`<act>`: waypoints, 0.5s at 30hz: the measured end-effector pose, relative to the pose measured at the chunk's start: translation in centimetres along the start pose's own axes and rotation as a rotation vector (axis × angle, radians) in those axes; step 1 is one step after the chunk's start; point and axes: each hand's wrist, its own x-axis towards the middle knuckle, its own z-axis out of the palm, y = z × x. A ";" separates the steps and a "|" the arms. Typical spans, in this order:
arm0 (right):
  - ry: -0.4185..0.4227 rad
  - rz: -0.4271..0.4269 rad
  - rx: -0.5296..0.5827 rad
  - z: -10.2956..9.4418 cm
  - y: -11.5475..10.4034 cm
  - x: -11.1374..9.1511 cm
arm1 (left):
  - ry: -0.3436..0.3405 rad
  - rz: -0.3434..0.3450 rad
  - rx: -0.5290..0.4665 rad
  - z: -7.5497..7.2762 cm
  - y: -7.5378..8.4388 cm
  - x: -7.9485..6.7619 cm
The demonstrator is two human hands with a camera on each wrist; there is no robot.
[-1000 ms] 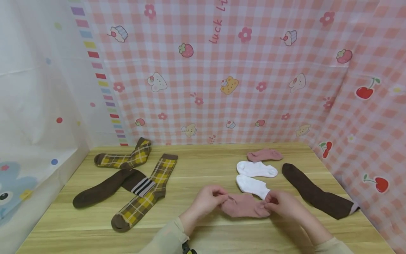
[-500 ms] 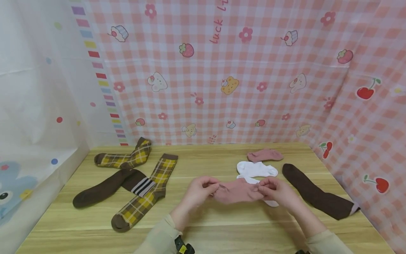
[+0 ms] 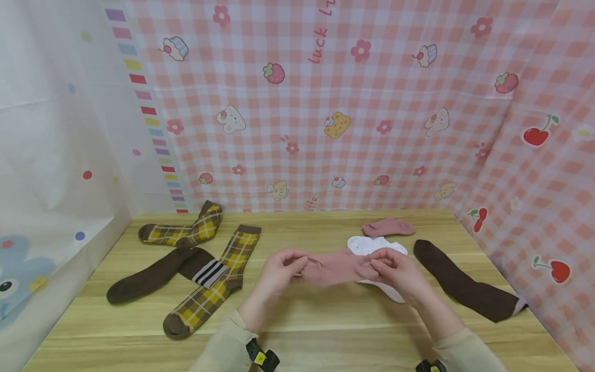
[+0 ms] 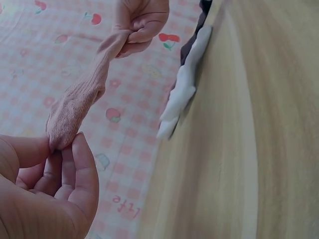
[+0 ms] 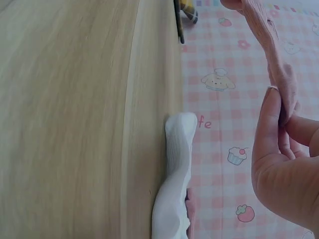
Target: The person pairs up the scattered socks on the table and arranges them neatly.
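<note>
A pink ankle sock is stretched sideways between both hands, held above the table. My left hand pinches its left end between thumb and fingers; the left wrist view shows this grip on the ribbed fabric closely. At the other end, my right hand pinches the sock the same way. Beneath and behind it lie two white ankle socks, partly hidden by the held sock and the right hand. A second pink sock lies flat just beyond the white ones.
On the right lies a long dark brown sock. To the left, two yellow-brown plaid socks and a brown sock with striped cuff overlap. The wooden table ends at a checked pink cloth.
Both hands have lifted the pink sock up off the table and moved it slightly left and away, keeping hold of its ends. The lower white sock has shifted, its near end now closer.
</note>
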 end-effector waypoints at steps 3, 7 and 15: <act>-0.034 -0.046 0.063 0.3 0.2 0.3 | 0.014 -0.004 -0.004 -0.4 0.3 0.0; -0.070 -0.080 0.111 0.6 0.3 0.6 | 0.050 0.000 0.033 -0.9 0.5 0.1; -0.088 -0.082 0.111 1.5 0.1 1.1 | 0.101 0.009 0.048 -1.8 0.6 0.0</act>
